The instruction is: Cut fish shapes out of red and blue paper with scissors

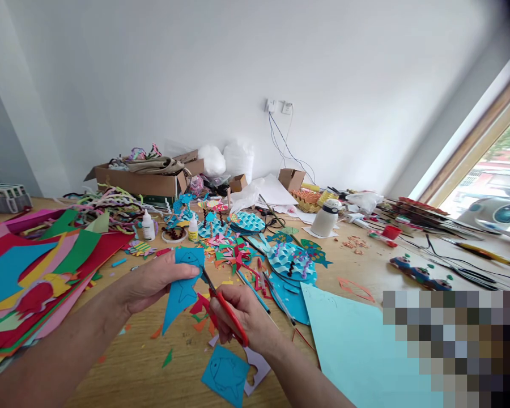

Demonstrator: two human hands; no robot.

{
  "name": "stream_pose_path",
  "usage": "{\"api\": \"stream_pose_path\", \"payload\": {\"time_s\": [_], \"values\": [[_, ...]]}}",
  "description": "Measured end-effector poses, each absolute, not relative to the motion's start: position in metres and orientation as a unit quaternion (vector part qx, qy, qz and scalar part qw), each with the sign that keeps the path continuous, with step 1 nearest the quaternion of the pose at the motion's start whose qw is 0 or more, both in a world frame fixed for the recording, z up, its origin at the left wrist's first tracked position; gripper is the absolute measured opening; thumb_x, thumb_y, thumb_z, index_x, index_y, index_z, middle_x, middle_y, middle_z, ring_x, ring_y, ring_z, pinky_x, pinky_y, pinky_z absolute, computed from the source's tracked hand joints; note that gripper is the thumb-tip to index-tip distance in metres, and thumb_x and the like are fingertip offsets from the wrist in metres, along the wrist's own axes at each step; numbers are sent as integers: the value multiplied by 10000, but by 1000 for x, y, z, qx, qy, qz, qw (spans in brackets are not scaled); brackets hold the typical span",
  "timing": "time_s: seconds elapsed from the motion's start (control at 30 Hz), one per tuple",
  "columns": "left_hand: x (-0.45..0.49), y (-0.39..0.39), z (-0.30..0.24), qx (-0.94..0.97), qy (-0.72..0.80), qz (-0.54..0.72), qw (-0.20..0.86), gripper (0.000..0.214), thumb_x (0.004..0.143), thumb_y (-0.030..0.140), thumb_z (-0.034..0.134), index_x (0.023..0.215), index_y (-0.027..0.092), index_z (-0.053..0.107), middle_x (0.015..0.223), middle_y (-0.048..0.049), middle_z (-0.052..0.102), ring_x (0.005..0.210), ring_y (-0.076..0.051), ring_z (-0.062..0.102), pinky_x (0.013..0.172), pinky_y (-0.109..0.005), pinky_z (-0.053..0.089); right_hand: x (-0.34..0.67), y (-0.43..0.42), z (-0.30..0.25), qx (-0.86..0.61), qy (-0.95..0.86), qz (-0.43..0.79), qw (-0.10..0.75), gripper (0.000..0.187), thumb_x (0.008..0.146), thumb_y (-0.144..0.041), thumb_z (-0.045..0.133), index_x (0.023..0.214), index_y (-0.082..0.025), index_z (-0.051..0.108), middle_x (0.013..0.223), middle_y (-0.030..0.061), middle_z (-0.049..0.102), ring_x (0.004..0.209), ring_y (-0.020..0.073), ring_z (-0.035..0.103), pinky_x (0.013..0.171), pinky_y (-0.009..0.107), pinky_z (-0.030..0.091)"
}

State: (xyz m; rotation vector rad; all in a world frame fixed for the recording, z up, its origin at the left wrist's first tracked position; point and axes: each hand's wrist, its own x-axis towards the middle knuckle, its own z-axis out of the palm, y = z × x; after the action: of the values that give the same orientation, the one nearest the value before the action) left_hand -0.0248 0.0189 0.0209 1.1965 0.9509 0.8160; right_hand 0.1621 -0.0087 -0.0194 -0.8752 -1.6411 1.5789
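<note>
My left hand pinches a blue paper piece with a drawn fish outline, holding it above the wooden table. My right hand grips red-handled scissors, whose blades meet the right edge of the blue paper. Below my right hand lies a blue square with a drawn fish beside a white offcut. Small coloured paper scraps are scattered under both hands.
A stack of coloured paper sheets lies at left. A large light blue sheet lies at right. Finished blue paper fish crafts, glue bottles, cardboard boxes and a white jar crowd the far table.
</note>
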Motion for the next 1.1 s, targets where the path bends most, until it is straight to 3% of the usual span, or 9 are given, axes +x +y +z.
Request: {"api": "stream_pose_path", "payload": {"time_s": [0.47,0.73,1.1], "values": [[-27,17,28,526,424,336,657,246,561,305,732,542,185,518,497,59,465,471,-84,376,456,-202,366,163,-7,-22,-388,-688,515,332,416,750,-499,579,547,-172,422,449,-65,380,360,57,431,332,152,338],[-28,22,28,530,440,351,634,208,615,338,705,635,186,565,544,50,515,488,-99,421,469,-214,379,163,-3,-27,-370,-647,569,347,408,716,-503,600,551,-169,435,442,-65,427,339,53,438,339,158,343],[-26,19,30,545,433,343,631,216,621,328,695,592,186,536,521,61,477,449,-83,388,424,-203,340,162,-7,-23,-334,-626,619,338,495,694,-637,560,578,-169,446,407,-58,454,363,69,455,408,189,380]]}}
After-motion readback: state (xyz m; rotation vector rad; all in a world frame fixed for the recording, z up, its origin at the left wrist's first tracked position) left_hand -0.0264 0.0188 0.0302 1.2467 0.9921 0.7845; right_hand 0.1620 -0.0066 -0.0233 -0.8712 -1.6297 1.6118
